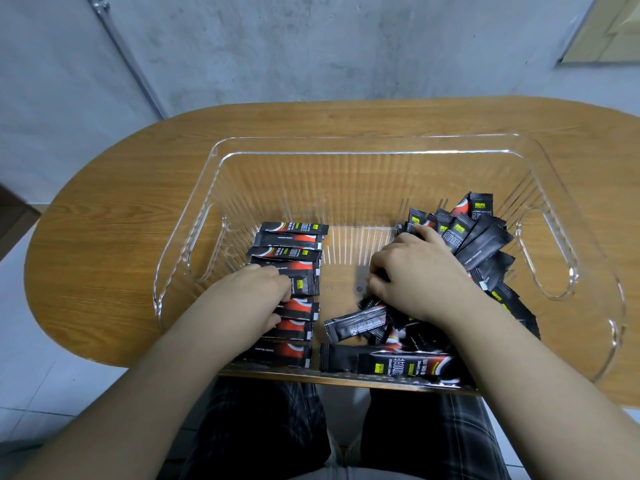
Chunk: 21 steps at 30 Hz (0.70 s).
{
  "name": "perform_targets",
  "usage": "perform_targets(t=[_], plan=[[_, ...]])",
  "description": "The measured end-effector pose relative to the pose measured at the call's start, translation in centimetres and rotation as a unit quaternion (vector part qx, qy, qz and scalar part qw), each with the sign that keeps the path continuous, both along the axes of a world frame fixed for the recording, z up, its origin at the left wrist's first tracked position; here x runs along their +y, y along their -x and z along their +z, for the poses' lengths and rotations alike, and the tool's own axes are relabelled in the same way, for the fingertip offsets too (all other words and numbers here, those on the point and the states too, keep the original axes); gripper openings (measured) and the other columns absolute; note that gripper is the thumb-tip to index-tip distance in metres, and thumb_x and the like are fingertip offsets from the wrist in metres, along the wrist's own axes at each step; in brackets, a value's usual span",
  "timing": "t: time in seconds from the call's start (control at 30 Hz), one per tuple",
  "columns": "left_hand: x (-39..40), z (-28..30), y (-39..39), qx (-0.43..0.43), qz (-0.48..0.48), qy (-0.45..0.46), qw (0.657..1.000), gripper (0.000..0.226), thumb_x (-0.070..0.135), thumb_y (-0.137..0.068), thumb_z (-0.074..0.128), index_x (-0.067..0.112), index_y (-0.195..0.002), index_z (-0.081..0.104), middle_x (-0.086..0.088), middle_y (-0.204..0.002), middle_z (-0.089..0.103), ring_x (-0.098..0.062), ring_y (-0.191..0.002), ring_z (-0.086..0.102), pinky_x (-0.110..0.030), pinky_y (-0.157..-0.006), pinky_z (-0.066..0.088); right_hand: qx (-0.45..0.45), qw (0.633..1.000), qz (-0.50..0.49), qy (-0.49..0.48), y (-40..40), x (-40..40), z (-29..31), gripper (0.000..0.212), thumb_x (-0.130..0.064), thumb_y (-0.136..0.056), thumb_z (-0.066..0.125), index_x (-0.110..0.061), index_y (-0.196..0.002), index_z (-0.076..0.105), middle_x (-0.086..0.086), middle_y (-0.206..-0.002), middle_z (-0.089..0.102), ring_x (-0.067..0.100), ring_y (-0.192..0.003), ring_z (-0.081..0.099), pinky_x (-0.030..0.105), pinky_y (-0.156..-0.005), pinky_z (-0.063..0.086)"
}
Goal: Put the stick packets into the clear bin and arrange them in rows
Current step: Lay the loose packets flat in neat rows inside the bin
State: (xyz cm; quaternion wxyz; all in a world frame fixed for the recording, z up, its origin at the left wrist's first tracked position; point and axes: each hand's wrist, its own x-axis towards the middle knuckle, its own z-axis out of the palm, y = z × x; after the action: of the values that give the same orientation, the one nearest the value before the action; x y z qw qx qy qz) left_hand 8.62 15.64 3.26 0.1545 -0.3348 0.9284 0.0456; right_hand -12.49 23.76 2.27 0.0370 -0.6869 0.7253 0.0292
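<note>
1 clear bin (346,147) sits on the wooden table (114,202), and all the stick packets lie inside it — about 8 in a neat row (287,268) down its left side, a loose pile (481,237) too tangled to count on its right. The left hand (263,292) rests on the row, fingers together and bent down onto the packets. The right hand (412,271) digs into the pile, fingers curled around some packets.

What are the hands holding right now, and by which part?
Right hand grips loose stick packets from above; the exact spot is hidden. Left hand rests on the row of packets.
</note>
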Motion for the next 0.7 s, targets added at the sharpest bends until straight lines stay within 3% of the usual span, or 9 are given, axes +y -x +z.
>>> perform_targets(t=[0.47, 0.7], plan=[[0.57, 0.20, -0.18, 0.039, 0.011, 0.026, 0.999, 0.026, 0.028, -0.090, 0.060, 0.026, -0.114, 0.048, 0.010, -0.115, 0.047, -0.010, -0.108, 0.043, -0.023, -0.089, 0.041, 0.001, 1.000, 0.000, 0.008, 0.03, -0.06, -0.17, 0.030, -0.042, -0.093, 0.038, -0.026, -0.097, 0.063, -0.007, -0.105, 0.066, 0.016, -0.111, 0.048, 0.038, -0.113, 0.013], [0.73, 0.29, 0.10, 0.040, -0.015, -0.005, 0.999, 0.049, 0.022, -0.094, 0.053, 0.026, -0.141, 0.037, 0.010, -0.142, 0.032, -0.011, -0.128, 0.032, -0.021, -0.105, 0.028, -0.003, 1.000, -0.001, 0.009, 0.03, -0.08, -0.21, 0.029, -0.042, -0.093, 0.038, -0.026, -0.096, 0.062, -0.008, -0.104, 0.066, 0.016, -0.110, 0.048, 0.038, -0.113, 0.013]])
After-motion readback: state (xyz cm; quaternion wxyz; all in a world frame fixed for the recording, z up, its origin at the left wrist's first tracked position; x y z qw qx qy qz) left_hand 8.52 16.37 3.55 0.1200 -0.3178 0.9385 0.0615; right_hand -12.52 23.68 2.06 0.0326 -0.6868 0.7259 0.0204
